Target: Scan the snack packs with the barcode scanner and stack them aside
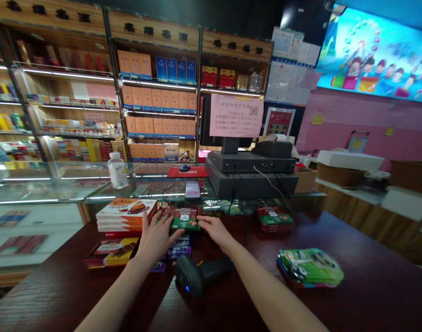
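Observation:
A red and green snack packet lies at the top of a stack in front of me, with purple packets below it. My left hand rests over the left side of the packet, fingers spread and palm down. At its right end, my right hand has bent fingers pinching the edge. Beside my left hand stand white and orange boxes with a cup picture. Red and yellow chocolate packs lie in front of those boxes. Between my forearms rests a black barcode scanner with a blue light.
More red and green packets are stacked at the right, behind green panda packets. A glass counter carries a white bottle, a mouse and a cash register with a monitor. Stocked shelves line the back wall.

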{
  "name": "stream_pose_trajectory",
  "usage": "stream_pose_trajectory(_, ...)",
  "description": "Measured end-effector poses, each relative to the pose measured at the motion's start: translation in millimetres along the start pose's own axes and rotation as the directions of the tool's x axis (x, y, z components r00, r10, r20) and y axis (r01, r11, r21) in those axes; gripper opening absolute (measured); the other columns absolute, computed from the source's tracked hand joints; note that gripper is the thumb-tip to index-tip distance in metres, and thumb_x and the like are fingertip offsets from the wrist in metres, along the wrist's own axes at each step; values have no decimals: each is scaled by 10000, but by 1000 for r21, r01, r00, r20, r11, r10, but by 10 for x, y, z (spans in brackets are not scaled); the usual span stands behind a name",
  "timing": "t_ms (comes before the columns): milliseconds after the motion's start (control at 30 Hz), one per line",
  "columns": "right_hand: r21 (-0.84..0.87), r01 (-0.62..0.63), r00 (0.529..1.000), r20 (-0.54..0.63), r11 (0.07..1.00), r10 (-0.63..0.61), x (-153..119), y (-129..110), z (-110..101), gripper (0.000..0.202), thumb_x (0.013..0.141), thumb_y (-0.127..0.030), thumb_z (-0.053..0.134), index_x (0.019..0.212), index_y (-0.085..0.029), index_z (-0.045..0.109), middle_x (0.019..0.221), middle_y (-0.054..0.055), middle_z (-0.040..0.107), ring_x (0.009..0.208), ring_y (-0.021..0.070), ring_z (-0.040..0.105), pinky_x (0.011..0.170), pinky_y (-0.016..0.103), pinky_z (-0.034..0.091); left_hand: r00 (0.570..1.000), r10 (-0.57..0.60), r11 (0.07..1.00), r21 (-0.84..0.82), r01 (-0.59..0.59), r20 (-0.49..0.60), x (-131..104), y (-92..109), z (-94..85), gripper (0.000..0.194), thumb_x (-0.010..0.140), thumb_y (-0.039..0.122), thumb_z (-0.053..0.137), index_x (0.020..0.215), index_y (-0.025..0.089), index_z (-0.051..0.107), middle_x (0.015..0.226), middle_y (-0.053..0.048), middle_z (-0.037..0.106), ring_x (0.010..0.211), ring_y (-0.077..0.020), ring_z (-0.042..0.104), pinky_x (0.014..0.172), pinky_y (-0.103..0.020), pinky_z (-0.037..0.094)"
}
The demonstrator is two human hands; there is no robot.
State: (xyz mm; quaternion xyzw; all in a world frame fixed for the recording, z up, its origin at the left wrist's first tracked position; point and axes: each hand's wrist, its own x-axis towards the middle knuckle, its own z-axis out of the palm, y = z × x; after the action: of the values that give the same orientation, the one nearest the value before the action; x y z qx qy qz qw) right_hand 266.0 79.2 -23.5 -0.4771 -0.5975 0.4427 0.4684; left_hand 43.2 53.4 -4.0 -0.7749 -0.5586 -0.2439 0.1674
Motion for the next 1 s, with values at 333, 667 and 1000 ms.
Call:
stream_pose_trajectory(333, 180, 43, 999, -35, 983, -37, -179, 36, -135, 458, 744, -370, 742, 1175, -217, 750, 1267, 79, 713, 1223, 301, 638, 1133, 485, 389, 994, 23, 987, -155, -40, -105, -27, 89, 55, 352, 915, 422, 596, 1213, 255, 677, 1255, -99, 711, 1311, -347, 530, 1154, -752, 39)
stream_pose_trajectory(667, 147, 58, 997, -58, 987, -50, -414, -67, -441, 483, 787, -331, 727, 1260, -236, 700, 1326, 53, 684, 1270, 276, 606, 1152, 467, 378, 986, 84, 950, -286, -123, -146, -21, 114, 101, 435, 909, 358, 619, 1337, 301, 571, 1367, -67, 649, 1346, -312, 507, 1169, -734, 55)
stream_pose_trajectory(1000, 123, 85, 996, -41, 989, -80, -452, -69, -479, 547, 777, -320, 733, 1315, -243, 667, 985, 35, 787, 987, 269, 708, 933, 436, 545, 984, 63, 923, -365, -121, -168, -57, 76, 190, 499, 872, 300, 641, 1361, 320, 545, 1368, -71, 643, 1348, -297, 512, 1169, -724, 103)
